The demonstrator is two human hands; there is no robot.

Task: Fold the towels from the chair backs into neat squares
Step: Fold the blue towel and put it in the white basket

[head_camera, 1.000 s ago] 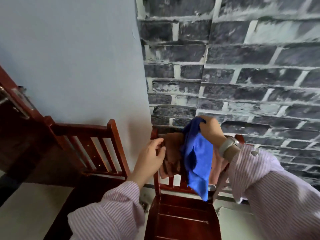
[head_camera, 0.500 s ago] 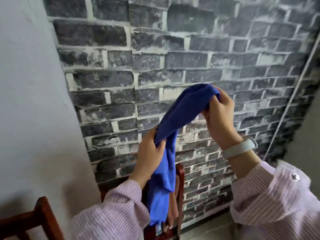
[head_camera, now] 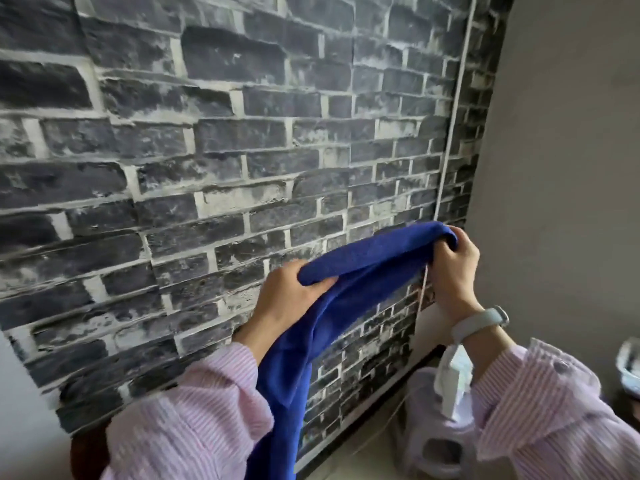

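I have the blue towel (head_camera: 349, 271) up in the air before the brick wall (head_camera: 207, 150), bunched: left hand (head_camera: 291, 299) closed round one gathered part, right hand (head_camera: 453, 261) pinching the far end higher up, the rest hanging down between my striped sleeves (head_camera: 194, 414). No fold made yet that I can see; it first needs spreading flat by its corners. No chair backs or other towels in view, so I cannot tell what remains.

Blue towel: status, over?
Left hand and right hand both gripping blue towel. Towel bunched, unfolded, held up before brick wall. Nothing blocking.
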